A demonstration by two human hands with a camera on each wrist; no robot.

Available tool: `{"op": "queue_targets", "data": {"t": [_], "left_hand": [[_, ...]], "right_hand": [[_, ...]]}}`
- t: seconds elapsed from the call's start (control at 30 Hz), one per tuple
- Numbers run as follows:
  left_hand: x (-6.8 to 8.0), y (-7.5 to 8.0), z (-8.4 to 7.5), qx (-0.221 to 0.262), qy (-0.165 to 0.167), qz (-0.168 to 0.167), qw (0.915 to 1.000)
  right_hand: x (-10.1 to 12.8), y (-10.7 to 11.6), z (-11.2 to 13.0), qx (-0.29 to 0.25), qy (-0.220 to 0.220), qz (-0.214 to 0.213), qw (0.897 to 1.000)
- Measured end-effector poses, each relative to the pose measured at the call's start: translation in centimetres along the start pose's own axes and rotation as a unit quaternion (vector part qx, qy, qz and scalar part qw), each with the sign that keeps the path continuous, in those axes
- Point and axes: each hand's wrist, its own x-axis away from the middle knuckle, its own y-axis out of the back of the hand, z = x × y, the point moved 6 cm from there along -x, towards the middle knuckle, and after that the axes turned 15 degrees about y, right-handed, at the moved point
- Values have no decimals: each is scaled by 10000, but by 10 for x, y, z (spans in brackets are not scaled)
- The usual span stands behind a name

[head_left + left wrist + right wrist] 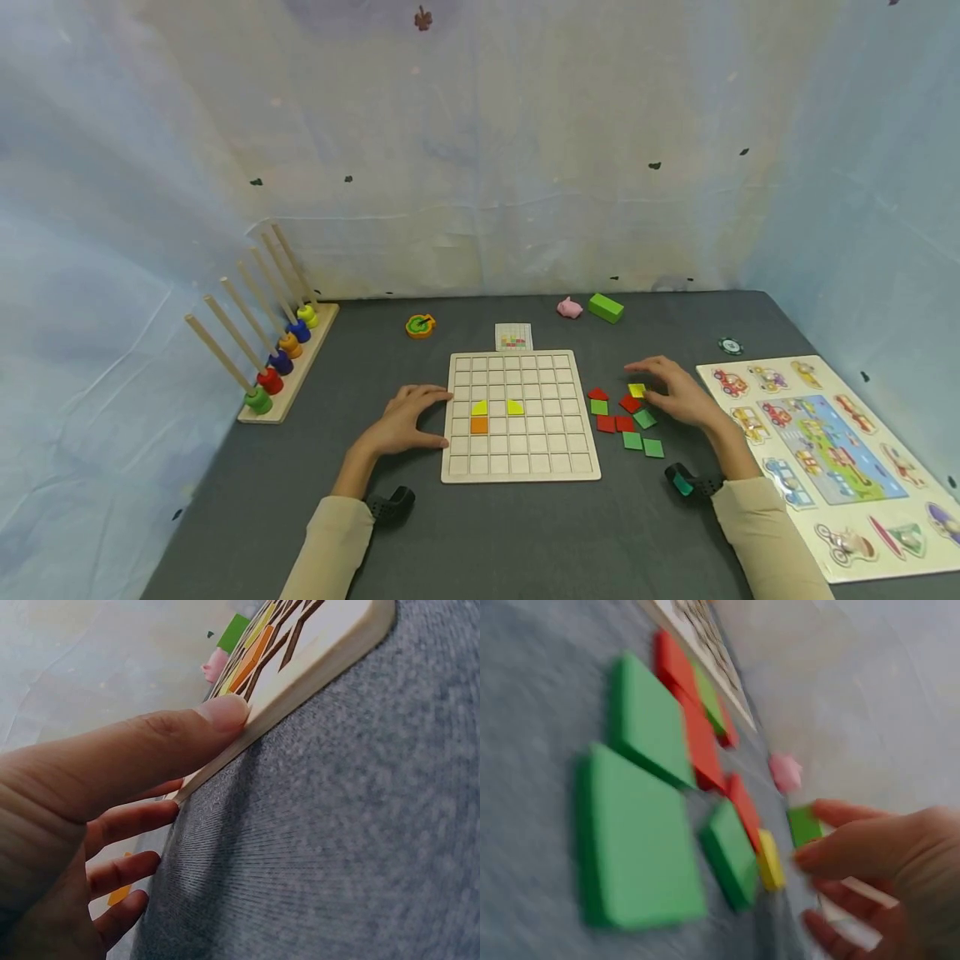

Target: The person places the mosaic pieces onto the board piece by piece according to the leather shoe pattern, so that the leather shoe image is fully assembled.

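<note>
Yellow tile (pixel 636 390): seemed light, stiff; opposite edges suited pinching.
Right hand (pixel 681 397): hung spread nearby.
Left hand (pixel 403 423): spread, touched grid board (pixel 538 463).

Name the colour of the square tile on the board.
The square tile is orange, clearest in head view.

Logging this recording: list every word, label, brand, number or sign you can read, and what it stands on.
No readable text in any view.
Round chip: markings too small to read.
Small card: coloured grid print; any lettering too small to tell.
Grid board, tiles: no lettering seen.
Picture puzzle: printed pictures, no readable text.
</note>
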Motion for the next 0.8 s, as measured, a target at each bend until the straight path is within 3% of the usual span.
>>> {"op": "queue_targets", "data": {"t": [0.13,0.47,0.6,0.8], "left_hand": [[0,0,0,-14,50,-6,10000],[1,1,-1,-23,39,-25,10000],[0,0,1,-86,54,-51,9999],[0,0,0,-52,3,-34,10000]], "right_hand": [[8,1,-10,-56,-132,217,9997],[3,-4,-18,138,-537,38,9985],[-16,-12,-2,22,-485,-6,9988],[-52,-42,46,-582,36,-50,9983]]}}
